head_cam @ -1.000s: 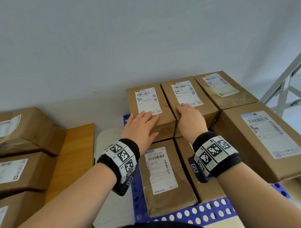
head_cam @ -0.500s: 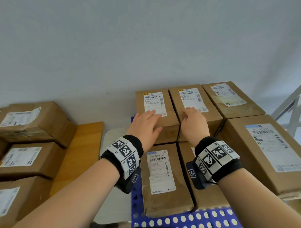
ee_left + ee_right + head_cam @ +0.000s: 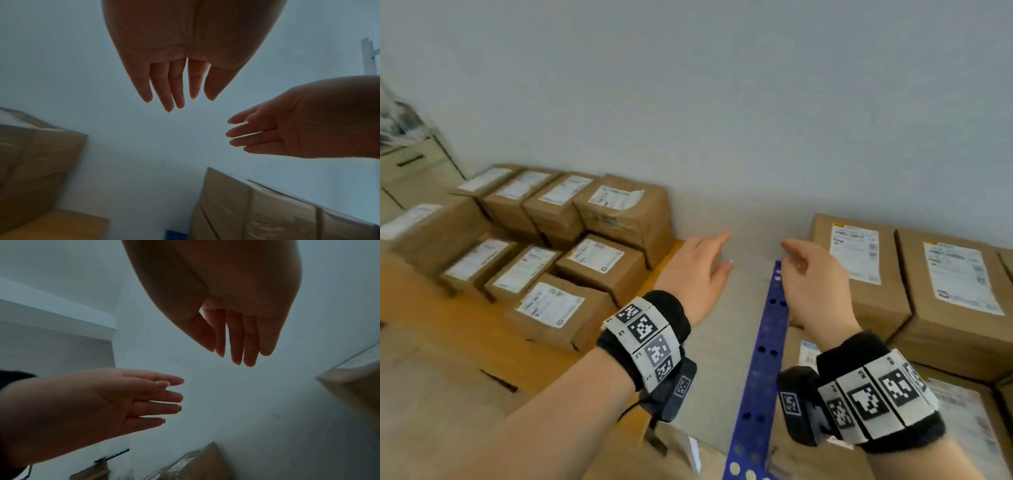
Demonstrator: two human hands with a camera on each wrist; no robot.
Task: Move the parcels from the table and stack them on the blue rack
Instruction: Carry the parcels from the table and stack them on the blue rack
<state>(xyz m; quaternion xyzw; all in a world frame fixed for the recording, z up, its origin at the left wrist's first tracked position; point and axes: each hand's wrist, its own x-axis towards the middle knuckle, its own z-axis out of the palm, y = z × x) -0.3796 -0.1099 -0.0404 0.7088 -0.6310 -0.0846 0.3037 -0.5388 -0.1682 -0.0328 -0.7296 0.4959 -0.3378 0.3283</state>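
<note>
Several brown cardboard parcels with white labels [image 3: 571, 253] lie stacked on the wooden table [image 3: 448, 322] at the left. More parcels [image 3: 859, 270] are stacked on the blue perforated rack [image 3: 763, 373] at the right. My left hand [image 3: 698, 270] and right hand [image 3: 811, 274] hover empty in the air over the gap between table and rack, fingers straight and relaxed. In the left wrist view the left hand [image 3: 180, 81] points at the wall with the right hand [image 3: 287, 129] beside it. The right wrist view shows the right hand [image 3: 236, 337] and the left hand [image 3: 123, 402], both empty.
A pale grey wall [image 3: 722, 120] runs behind everything. A grey strip of floor [image 3: 722, 342] separates the table from the rack. A pale cabinet [image 3: 407, 164] stands at the far left. A white metal frame [image 3: 368, 56] shows at the right in the left wrist view.
Both hands have lifted off the parcels on the rack and swung left over the gap. My view has turned left, bringing the table's parcels into sight.
</note>
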